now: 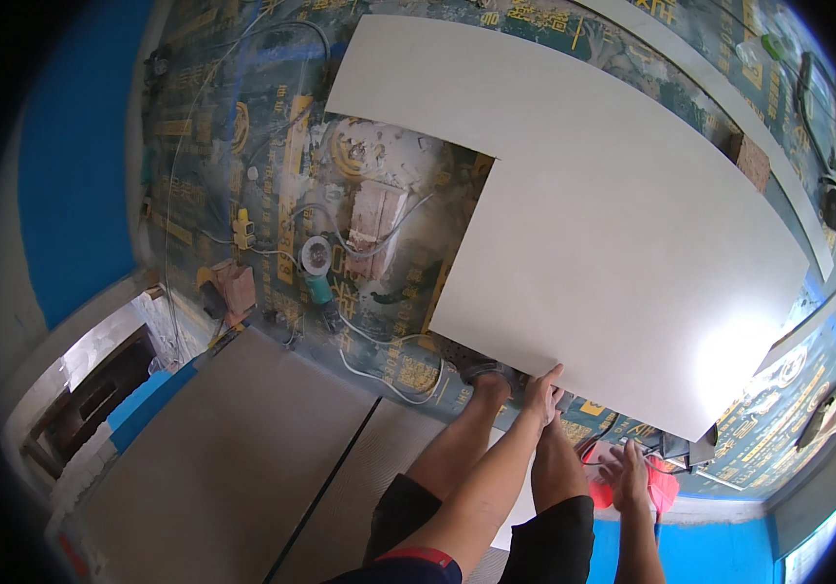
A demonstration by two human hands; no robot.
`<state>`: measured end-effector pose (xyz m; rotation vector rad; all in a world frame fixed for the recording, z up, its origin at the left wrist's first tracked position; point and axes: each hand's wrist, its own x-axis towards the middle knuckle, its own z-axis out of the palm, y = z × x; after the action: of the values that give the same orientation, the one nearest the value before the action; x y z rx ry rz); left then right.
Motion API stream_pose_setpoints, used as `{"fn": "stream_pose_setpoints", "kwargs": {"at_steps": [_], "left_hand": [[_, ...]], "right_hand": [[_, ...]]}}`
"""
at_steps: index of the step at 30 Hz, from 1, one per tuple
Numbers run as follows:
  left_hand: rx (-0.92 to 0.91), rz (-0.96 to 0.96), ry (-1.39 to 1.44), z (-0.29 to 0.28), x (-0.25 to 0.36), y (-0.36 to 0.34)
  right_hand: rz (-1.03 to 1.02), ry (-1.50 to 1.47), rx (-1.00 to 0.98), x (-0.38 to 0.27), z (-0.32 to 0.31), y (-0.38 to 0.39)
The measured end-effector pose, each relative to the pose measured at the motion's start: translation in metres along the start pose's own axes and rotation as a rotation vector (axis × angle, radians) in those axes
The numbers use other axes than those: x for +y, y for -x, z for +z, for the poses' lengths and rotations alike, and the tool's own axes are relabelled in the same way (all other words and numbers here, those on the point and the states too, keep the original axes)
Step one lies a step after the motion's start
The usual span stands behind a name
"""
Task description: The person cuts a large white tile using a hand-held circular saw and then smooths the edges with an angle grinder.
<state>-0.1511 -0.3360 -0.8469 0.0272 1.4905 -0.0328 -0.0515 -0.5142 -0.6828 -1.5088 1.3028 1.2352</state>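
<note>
A large pale L-shaped slab, probably a tile [622, 234], lies over the covered floor in front of me, a rectangular notch cut from its left side. My left hand [542, 394] grips its near edge, thumb on the top face and some fingers hidden beneath. To the right, my right hand [625, 474] hovers beyond the near edge, fingers apart and holding nothing. It is close to a bright red thing [663, 487] that I cannot make out. Left of the slab lies a green angle grinder [317, 277] with a round disc, its cord trailing toward my feet.
Printed green sheeting [272, 175] covers the floor. A brick [376, 229], a yellow plug [243, 229] and loose cables lie left of the slab. A long pale strip [720, 92] runs along its far side, with a block [751, 161] between. Large grey-brown panels [213, 467] lie at lower left.
</note>
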Motion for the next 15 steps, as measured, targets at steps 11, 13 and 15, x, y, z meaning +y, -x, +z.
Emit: {"fn": "stream_pose_setpoints", "kwargs": {"at_steps": [11, 13, 15], "left_hand": [[0.051, -0.134, 0.101, 0.000, 0.002, -0.043], [0.081, -0.165, 0.109, 0.003, 0.001, -0.039], [0.257, -0.191, -0.026, 0.009, 0.005, -0.029]], "right_hand": [[-0.301, 0.369, -0.074, 0.017, 0.041, 0.107], [-0.306, 0.298, -0.036, 0.018, 0.046, 0.110], [-0.413, 0.600, 0.026, 0.014, 0.048, 0.113]]}}
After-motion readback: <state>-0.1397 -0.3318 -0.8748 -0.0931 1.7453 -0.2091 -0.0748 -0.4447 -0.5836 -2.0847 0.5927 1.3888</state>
